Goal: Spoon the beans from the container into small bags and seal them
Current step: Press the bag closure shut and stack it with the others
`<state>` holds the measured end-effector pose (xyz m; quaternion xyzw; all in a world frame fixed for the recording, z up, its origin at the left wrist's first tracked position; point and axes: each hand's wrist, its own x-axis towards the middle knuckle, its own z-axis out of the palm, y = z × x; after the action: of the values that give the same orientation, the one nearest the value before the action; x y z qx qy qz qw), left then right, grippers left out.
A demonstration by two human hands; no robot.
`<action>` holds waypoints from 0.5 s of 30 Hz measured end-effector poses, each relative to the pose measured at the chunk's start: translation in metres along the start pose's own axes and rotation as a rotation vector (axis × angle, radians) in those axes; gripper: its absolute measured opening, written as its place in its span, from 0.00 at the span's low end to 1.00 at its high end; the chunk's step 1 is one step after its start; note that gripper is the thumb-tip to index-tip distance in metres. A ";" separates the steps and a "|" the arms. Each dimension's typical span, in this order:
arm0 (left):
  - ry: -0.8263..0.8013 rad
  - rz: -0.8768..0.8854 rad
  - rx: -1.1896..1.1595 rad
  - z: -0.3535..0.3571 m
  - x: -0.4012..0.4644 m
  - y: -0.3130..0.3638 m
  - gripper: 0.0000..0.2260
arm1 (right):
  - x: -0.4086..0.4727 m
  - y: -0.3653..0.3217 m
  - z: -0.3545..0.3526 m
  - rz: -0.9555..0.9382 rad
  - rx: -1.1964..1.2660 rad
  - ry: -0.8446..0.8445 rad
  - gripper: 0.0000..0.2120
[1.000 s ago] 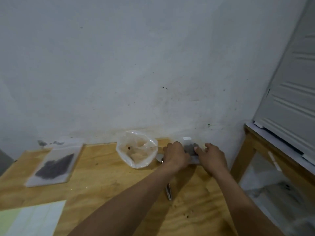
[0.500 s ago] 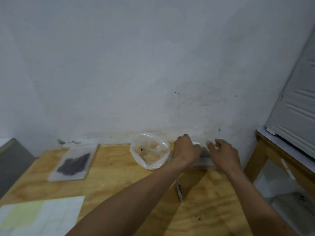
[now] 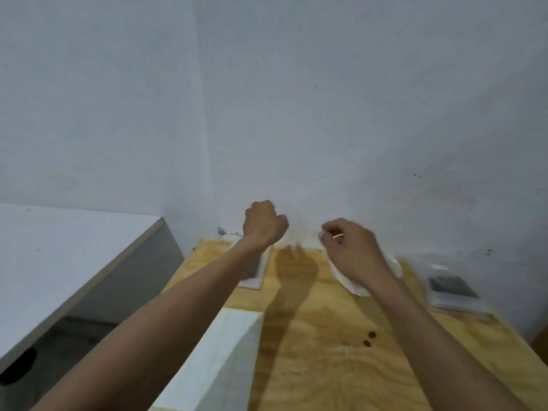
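My left hand (image 3: 264, 225) is a closed fist raised near the wall, above a flat bag of dark beans (image 3: 257, 275) that my forearm partly hides. My right hand (image 3: 350, 247) hovers to its right with the fingers curled, pinching a small white sliver (image 3: 338, 236); blur hides what it is. Behind my right wrist stands the open clear bag (image 3: 396, 266), mostly covered. A flat small bag with dark beans (image 3: 450, 287) lies on the wooden table (image 3: 311, 366) at the far right. No spoon shows.
Two loose beans (image 3: 369, 339) lie on the table in front of me. A pale sheet (image 3: 219, 351) covers the table's near left corner. A grey-white surface (image 3: 59, 247) stands lower on the left. The wall runs close behind the table.
My view has swung left, so the bags now sit further right. Both hands left the small bag at the right and rose, the left reaching over the left bean bag.
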<state>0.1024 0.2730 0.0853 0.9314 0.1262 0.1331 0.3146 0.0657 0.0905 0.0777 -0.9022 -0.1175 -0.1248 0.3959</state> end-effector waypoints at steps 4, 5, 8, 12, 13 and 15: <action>-0.134 -0.265 0.270 -0.013 -0.002 -0.093 0.14 | -0.003 -0.009 0.086 0.083 -0.118 -0.289 0.15; -0.156 -0.304 0.270 -0.012 -0.005 -0.110 0.16 | -0.004 -0.011 0.103 0.121 -0.117 -0.311 0.19; -0.201 -0.328 0.208 -0.004 -0.011 -0.140 0.18 | -0.006 -0.024 0.142 0.250 -0.106 -0.339 0.18; -0.095 -0.273 -0.021 0.002 -0.017 -0.148 0.12 | -0.004 -0.036 0.161 0.362 -0.027 -0.267 0.19; -0.070 -0.267 -0.088 0.000 -0.020 -0.150 0.09 | -0.003 -0.038 0.163 0.384 0.015 -0.242 0.18; -0.014 -0.234 -0.226 -0.006 -0.022 -0.154 0.08 | 0.000 -0.038 0.165 0.417 0.143 -0.167 0.12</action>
<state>0.0561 0.3878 -0.0092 0.8699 0.2159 0.1023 0.4314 0.0757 0.2382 -0.0050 -0.8837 0.0303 0.0434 0.4651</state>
